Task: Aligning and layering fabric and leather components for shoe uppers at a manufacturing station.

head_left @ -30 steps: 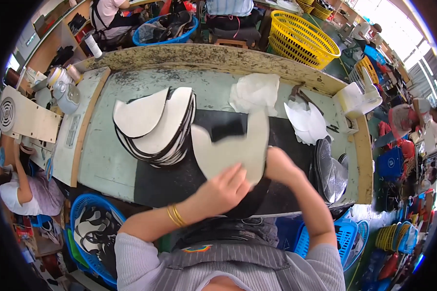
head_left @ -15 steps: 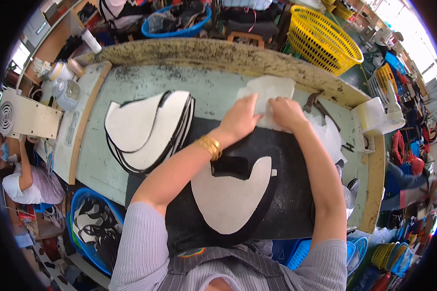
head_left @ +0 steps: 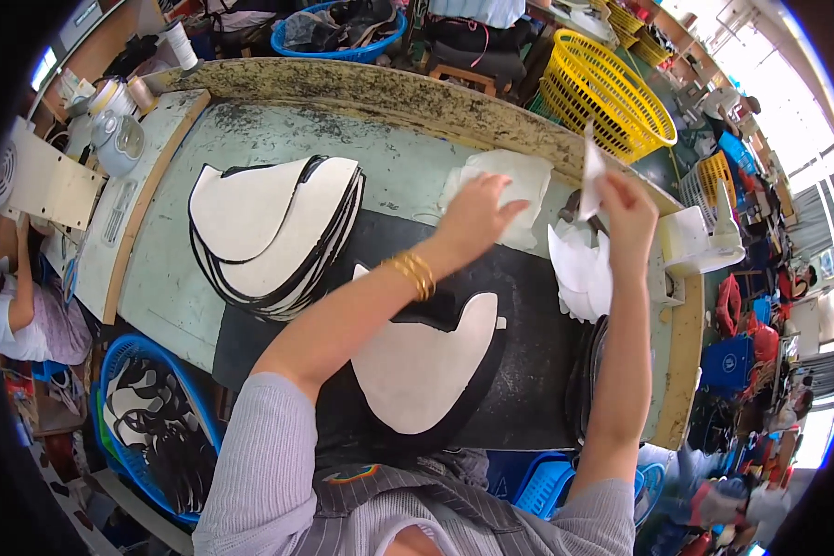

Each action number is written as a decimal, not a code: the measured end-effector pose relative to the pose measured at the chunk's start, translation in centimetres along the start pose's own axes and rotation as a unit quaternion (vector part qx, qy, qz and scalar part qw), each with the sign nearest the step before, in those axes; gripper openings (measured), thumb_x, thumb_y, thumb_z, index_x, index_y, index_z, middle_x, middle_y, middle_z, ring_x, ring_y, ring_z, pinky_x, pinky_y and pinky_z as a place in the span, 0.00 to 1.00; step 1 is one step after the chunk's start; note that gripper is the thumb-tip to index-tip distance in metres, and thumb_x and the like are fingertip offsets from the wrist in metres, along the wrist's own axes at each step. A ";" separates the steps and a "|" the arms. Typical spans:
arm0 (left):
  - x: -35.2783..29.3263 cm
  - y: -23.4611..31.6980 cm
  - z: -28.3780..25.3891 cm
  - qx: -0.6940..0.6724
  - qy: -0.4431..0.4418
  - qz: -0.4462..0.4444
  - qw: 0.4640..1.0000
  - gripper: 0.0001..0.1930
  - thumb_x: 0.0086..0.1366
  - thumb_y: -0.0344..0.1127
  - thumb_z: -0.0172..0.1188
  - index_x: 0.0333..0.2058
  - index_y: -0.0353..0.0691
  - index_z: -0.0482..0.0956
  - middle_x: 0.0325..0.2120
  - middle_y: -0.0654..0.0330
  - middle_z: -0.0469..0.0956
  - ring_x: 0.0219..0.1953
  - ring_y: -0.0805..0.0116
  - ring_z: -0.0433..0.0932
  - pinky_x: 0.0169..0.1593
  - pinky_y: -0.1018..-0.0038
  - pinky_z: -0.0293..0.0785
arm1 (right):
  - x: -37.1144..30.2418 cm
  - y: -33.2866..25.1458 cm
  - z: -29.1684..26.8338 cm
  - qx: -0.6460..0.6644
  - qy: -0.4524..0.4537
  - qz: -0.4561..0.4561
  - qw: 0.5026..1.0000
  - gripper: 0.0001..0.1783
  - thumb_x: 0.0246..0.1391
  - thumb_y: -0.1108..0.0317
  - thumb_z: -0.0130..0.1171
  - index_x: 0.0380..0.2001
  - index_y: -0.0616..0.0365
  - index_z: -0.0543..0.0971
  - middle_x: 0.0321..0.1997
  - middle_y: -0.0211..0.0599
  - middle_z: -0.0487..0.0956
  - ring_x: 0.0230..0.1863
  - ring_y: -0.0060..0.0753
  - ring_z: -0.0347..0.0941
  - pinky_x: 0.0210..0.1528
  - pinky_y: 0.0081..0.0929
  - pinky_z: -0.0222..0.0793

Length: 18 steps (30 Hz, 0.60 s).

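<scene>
My right hand (head_left: 628, 208) is raised at the right of the table, its fingers pinching a thin white sheet (head_left: 591, 171) that stands nearly edge-on. Below it lie white cut pieces (head_left: 579, 269) with jagged edges. My left hand (head_left: 480, 215), wearing gold bangles at the wrist, is open with thumb and fingers apart, beside a small pile of thin translucent white sheets (head_left: 528, 190). Nearer me, a white curved piece with a notched top (head_left: 426, 375) rests with its black edging on a black mat (head_left: 537, 371). At left sits a stack of white, black-edged curved pieces (head_left: 259, 208).
A worn wooden rim (head_left: 343, 88) borders the green tabletop (head_left: 171, 278). At the right edge stands a whitish container (head_left: 686, 236). Blue baskets (head_left: 125, 357) flank me below, and a yellow basket (head_left: 612, 97) is beyond the rim. Another person (head_left: 32, 315) works at far left.
My right hand has left the translucent pile and moved right, lifting a thin white sheet. My left hand stays near the pile, its fingers now spread. The view has shifted slightly.
</scene>
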<state>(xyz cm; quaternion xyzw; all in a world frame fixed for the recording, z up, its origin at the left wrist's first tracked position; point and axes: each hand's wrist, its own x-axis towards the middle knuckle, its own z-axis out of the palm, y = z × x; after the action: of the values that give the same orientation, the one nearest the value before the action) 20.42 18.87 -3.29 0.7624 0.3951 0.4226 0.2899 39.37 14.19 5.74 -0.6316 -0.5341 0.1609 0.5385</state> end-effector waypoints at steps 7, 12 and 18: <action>-8.6 8.8 -6.6 -0.536 -0.018 -0.231 0.812 0.11 0.69 0.38 0.49 0.42 0.37 0.70 0.38 0.61 0.76 0.41 0.73 0.77 0.45 0.75 0.75 | -13.1 -5.5 3.2 -0.140 -0.075 -0.288 0.944 0.11 0.39 0.79 0.65 0.31 0.57 0.82 0.32 0.34 0.77 0.32 0.38 0.72 0.31 0.29 0.70; -13.4 8.7 -10.7 -0.492 -0.015 -0.272 0.827 0.08 0.67 0.32 0.53 0.38 0.35 0.76 0.33 0.63 0.77 0.36 0.76 0.77 0.43 0.79 0.74 | -17.3 -8.2 3.9 -0.042 -0.139 -0.246 0.958 0.11 0.41 0.77 0.66 0.33 0.60 0.81 0.32 0.35 0.77 0.33 0.37 0.74 0.33 0.28 0.71; -17.5 10.4 -11.0 -0.330 0.063 -0.171 0.926 0.08 0.65 0.29 0.54 0.38 0.29 0.77 0.31 0.61 0.79 0.32 0.76 0.79 0.38 0.82 0.75 | -19.1 -9.8 5.5 -0.131 -0.083 -0.374 0.914 0.17 0.36 0.80 0.64 0.35 0.64 0.79 0.32 0.36 0.75 0.30 0.35 0.71 0.30 0.26 0.70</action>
<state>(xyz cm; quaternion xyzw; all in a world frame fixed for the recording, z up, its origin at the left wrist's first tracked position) 8.76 -0.14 2.72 0.5164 0.3746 0.5202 0.5678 22.98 -0.72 4.98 -0.4346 -0.7904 -0.0717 0.4256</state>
